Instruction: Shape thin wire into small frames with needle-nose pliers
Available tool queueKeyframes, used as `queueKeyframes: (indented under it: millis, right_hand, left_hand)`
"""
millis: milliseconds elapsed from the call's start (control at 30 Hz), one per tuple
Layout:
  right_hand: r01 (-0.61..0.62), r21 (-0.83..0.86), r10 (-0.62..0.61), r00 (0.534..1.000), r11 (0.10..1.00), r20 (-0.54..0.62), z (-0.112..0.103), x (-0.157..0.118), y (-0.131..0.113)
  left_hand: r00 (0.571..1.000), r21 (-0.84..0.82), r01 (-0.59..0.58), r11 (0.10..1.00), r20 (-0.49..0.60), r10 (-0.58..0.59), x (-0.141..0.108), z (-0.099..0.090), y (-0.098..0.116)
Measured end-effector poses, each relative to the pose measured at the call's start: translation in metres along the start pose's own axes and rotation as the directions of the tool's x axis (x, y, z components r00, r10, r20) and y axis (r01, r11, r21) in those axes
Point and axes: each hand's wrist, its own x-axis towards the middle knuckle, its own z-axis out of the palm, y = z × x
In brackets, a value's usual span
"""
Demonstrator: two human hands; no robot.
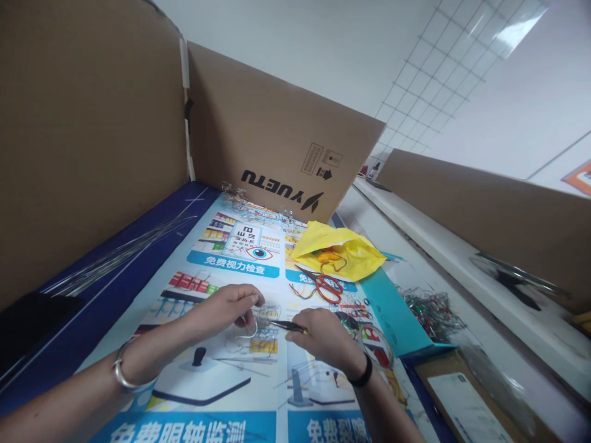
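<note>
My left hand [237, 304], with a silver bangle on its wrist, pinches a thin bent wire piece [252, 329] between thumb and fingers. My right hand [321, 332], with a black band, is wrapped round dark-nosed pliers [284, 325] whose tips point left at the wire. Whether the jaws touch the wire is too small to tell. Just beyond my right hand lie scissors with orange-red handles [329, 288], beside an open yellow bag [341, 246] with orange thread in it.
Cardboard panels [277, 123] stand at the back and left. Long straight wires [120, 252] lie on the blue surface at left. Tangled wire pieces [429, 314] sit at right, near a cardboard box [466, 394]. More small wire pieces lie along the back edge of the printed sheet [231, 394].
</note>
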Motion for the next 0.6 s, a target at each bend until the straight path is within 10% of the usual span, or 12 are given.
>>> queueKeyframes:
  millis: [233,600]
  right_hand:
    - [0.026,0.003,-0.026,1.000,1.000,-0.001,0.0046,0.0016,0.0041]
    - [0.066,0.180,-0.073,0.997,0.982,0.032,0.0046,0.0024,0.0064]
  left_hand:
    - [0.996,0.233,-0.061,0.971,-0.046,0.074,0.0033,0.0017,-0.0037]
    - [0.998,-0.013,-0.026,1.000,-0.058,0.025,0.0025,0.0015,0.0007]
